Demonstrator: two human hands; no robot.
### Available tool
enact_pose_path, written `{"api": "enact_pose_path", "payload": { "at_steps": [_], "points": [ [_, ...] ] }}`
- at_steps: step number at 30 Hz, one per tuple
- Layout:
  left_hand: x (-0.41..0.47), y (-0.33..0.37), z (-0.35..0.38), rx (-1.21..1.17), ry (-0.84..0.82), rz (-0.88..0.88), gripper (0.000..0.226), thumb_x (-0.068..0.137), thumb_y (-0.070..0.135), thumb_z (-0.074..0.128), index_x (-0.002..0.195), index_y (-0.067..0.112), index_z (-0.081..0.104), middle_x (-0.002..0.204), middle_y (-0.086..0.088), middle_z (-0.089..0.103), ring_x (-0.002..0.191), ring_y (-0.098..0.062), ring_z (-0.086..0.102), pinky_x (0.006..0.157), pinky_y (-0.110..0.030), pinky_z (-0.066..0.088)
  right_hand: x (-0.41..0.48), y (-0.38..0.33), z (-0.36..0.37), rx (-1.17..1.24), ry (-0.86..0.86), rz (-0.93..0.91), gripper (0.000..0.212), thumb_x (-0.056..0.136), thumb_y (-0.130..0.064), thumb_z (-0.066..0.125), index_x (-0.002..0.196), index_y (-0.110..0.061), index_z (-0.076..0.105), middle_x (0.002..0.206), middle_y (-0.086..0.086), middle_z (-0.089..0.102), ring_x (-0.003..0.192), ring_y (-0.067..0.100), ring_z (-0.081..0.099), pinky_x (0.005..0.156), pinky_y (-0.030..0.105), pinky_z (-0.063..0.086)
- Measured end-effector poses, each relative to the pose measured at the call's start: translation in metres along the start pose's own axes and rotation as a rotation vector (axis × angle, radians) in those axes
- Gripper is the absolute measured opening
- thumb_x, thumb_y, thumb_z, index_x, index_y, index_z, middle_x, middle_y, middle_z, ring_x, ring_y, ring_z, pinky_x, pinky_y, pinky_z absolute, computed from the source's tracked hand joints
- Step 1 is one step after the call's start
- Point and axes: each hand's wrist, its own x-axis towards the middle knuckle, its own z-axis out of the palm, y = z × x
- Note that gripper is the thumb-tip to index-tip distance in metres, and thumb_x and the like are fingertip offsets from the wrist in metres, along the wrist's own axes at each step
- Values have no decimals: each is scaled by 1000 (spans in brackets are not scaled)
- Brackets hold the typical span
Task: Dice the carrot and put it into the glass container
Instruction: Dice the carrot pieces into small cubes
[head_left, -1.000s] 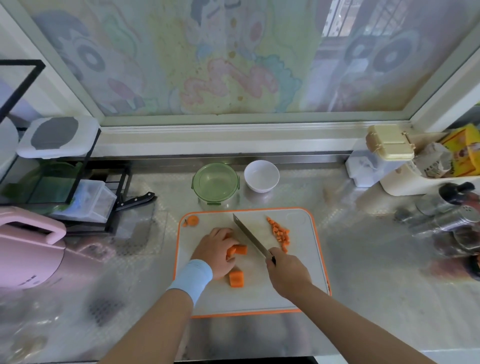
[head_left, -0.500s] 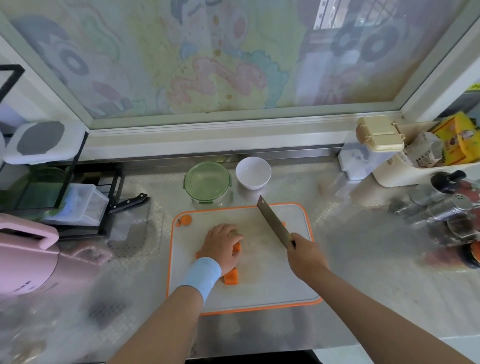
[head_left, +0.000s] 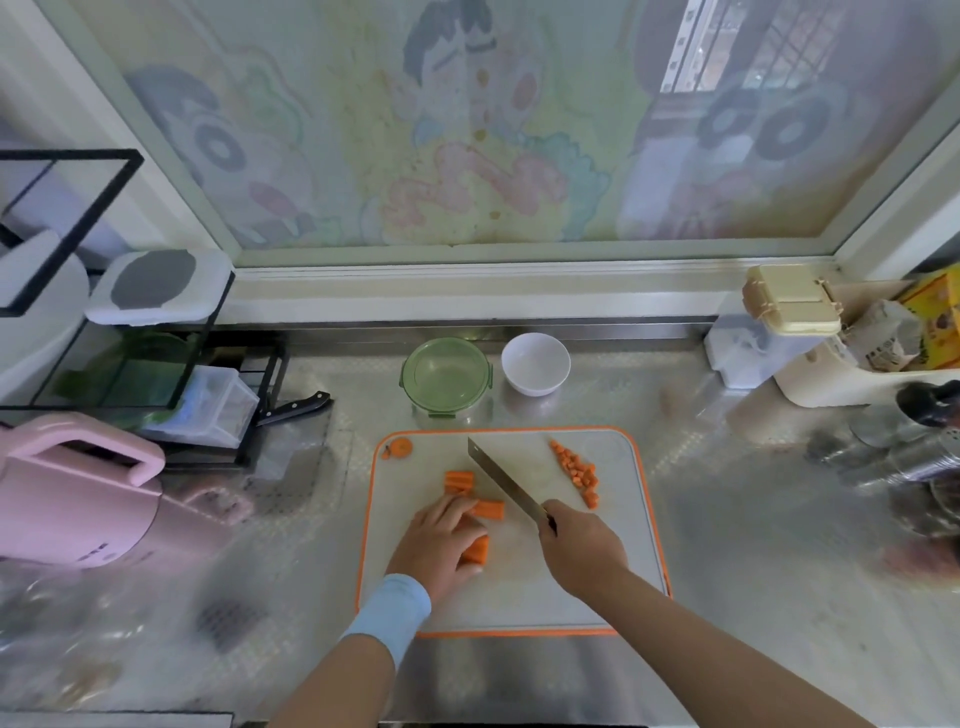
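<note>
Just beside the knife-holding right hand lie carrot sticks.

Left hand palm-down, curled over carrot, blue band at wrist, right hand gripping knife

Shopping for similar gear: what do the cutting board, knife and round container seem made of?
Cutting board: matte white plastic, probably, orange rim. Knife: shiny grey blade, likely steel. Glass container: clear body, translucent green clip lid, seemingly plastic.
</note>
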Motion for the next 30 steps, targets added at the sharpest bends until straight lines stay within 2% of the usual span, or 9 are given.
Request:
{"api": "enact_pose_path", "payload": {
  "at_steps": [4,8,14,19,21,24,26,28,30],
  "points": [
    [5,-22,-8,13,32,-62,56,52,44,88,103,35,68,129,1,55,120,-22,43,88,-42,52,3,-1,-2,-35,18,-7,20,102,-34,37,91,-28,52,72,-5,60,63,16,56,52,31,44],
    [11,-28,-19,7,79,-107,42,64,47,71,104,35,66,136,3,48,128,-24,35,101,-43,37,4,0,-6,-43,29,1,21,103,-33,36,94,-27,54,71,-5,60,62,15,55,52,30,43],
    [47,9,-24,45,1,8,39,88,36,56,127,31,53,128,6,50,124,-21,39,104,-33,24,4,8,-13,-15,44,20,18,103,-34,37,94,-29,53,72,-5,60,63,16,56,52,31,42],
    [58,21,-19,20,-56,-66,27,97,28,45,119,27,62,119,2,57,115,-20,46,96,-29,31,3,19,-17,10,36,31,18,103,-35,38,97,-29,54,72,-4,61,62,17,58,52,31,44],
    [57,25,-16,-175,-33,-155,24,96,26,49,109,25,68,110,2,63,105,-18,55,89,-27,39,3,21,-19,19,42,34,19,103,-34,38,98,-29,55,72,-5,61,62,17,58,54,31,45],
    [53,39,-12,-581,7,-464,16,87,31,62,97,25,73,93,8,69,87,-12,63,84,-29,49,3,21,-17,29,43,38,19,103,-34,38,100,-30,56,72,-5,61,64,17,58,55,31,46],
    [50,47,-11,-740,72,-613,17,83,29,64,98,24,70,79,12,69,76,-7,64,78,-28,52,4,20,-16,43,34,32,19,103,-35,38,100,-30,56,73,-5,61,64,17,59,55,32,47],
    [48,50,-11,-729,95,-654,16,87,23,62,103,19,64,72,16,64,69,-1,59,68,-18,44,4,19,-15,46,22,20,19,103,-35,38,101,-30,57,74,-5,62,65,17,59,55,33,47],
    [47,49,-14,-605,75,-610,12,91,21,59,104,21,62,70,19,55,68,-4,53,66,-16,36,2,18,-15,40,9,12,19,104,-35,38,100,-30,56,73,-5,61,63,16,57,53,31,45]
  ]
}}
